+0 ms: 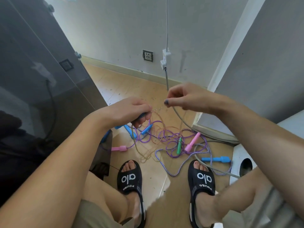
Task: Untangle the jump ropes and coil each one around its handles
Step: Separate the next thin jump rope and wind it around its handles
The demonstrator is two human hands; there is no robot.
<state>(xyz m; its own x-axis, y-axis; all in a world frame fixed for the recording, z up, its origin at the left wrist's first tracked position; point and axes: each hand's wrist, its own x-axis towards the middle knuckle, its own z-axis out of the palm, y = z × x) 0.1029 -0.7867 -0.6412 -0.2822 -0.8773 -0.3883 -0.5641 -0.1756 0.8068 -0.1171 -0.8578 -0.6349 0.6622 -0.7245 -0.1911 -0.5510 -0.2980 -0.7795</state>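
The left hand (130,111) clenches a blue handle (141,115); the right hand (185,97), raised beside it, pinches a clear rope (158,109) stretched between them.

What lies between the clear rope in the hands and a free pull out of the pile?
The clear rope hangs from the left hand and right hand into the purple ropes, whose loops cross it on the floor.
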